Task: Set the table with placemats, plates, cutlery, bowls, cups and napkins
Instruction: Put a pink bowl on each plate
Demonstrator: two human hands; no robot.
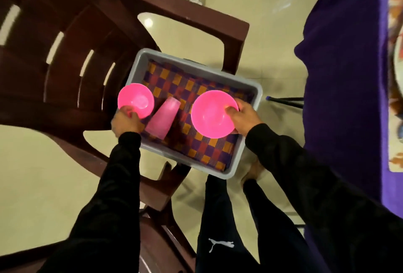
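Note:
A grey plastic bin (253, 129) sits on the seat of a dark brown chair, lined with folded purple, orange and red checked cloth (202, 146). My left hand (125, 121) grips the rim of a small pink bowl (137, 99) above the bin's left edge. My right hand (243, 118) grips a larger pink bowl (212, 114) by its right rim, thumb inside, over the bin. Between the two bowls a stack of pink cups (163, 118) lies on its side on the cloth.
The brown plastic chair (65, 54) fills the left, one armrest (196, 22) behind the bin. A table under a purple cloth (340, 76) stands at the right, with a patterned placemat (394, 120) on it. Pale tiled floor and my legs lie below.

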